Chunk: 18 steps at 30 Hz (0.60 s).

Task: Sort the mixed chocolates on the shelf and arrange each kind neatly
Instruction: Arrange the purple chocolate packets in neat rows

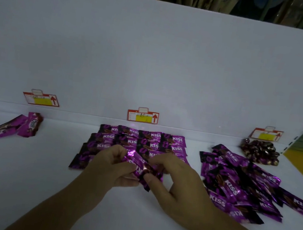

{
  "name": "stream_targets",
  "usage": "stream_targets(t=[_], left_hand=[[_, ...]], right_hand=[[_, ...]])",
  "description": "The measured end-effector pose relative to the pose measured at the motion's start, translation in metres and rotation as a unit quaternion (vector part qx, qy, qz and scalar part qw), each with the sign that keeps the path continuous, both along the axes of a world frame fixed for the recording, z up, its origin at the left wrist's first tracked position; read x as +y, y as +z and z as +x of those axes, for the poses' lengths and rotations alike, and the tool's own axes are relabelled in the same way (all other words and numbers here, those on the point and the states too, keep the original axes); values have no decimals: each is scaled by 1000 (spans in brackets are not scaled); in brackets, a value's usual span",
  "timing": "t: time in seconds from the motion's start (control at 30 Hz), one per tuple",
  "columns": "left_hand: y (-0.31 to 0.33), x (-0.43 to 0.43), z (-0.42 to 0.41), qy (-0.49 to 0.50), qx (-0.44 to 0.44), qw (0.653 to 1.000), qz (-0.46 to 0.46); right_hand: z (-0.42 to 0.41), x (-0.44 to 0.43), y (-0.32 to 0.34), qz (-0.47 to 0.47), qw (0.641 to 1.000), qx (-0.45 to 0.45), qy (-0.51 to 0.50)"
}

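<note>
Both hands meet at the middle of the white shelf [21, 174]. My left hand [112, 165] and my right hand [174, 178] together pinch one purple KISS packet [140, 168], held tilted just in front of the neat rows of KISS packets [143, 140]. A loose heap of KISS packets [242, 186] lies to the right. Small dark-wrapped round chocolates [260, 152] are piled at the back right. At the left lie a few longer purple bars [8, 128].
Three red and yellow price tags [142, 116] hang on the white back wall, one behind each group. The shelf's right end [296, 160] borders a yellow surface. Bare shelf lies between the left bars and the middle rows.
</note>
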<state>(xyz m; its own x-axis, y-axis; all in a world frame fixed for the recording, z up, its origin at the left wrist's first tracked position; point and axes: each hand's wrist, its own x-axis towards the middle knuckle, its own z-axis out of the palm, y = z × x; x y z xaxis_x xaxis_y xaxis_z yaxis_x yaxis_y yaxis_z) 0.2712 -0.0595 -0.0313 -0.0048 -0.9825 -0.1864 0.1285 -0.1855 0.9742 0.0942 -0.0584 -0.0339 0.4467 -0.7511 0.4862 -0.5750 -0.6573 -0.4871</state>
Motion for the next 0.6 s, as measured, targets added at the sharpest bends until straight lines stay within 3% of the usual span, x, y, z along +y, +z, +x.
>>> stream_targets(t=[0.1,0.17,0.23,0.43,0.5,0.6], left_hand=[[0,5,-11,-26,-43,998,-23],[-2,9,-17,-48,-81,995,-45],[-3,12,-23,-73,-104,990,-57],[-9,14,-24,-166,-134,977,-12],[-10,13,-23,-168,-163,972,-11],[-11,13,-25,-162,-178,971,-12]], right_hand=[[-6,4,2,98,995,-28,11],[-10,4,3,214,974,-66,38],[-14,4,3,269,956,-98,59],[-34,3,-1,329,922,-203,-13],[-39,5,-4,319,934,-158,-17],[-44,9,-8,219,974,-49,-26]])
